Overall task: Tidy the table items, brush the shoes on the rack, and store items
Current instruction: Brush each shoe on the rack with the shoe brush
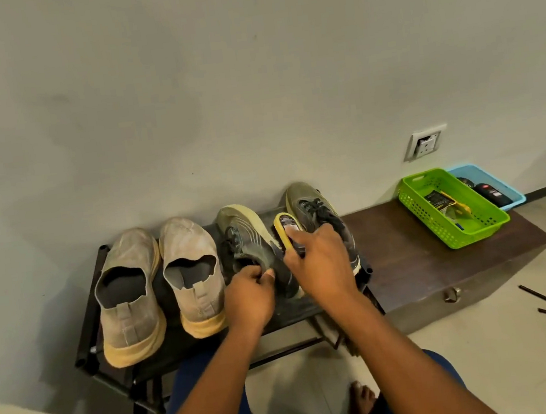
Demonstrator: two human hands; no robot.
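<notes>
Shoes on the rack [84,336]: your left hand [249,295] grips the tilted grey-green sneaker [248,244] at its collar, while your right hand [319,263] clasps the yellow brush [286,227] against its side. Its mate [317,215] crowds just beyond your right fingers; two beige slip-ons [157,283] sit left of your left fingers.

No text can be read. Print is seen on the yellow brush [288,227], centre frame, & black packet [437,199] in green basket [454,236], right; too blurred.

Yellow brush [289,230] against tilted olive sneaker [250,244]
</notes>
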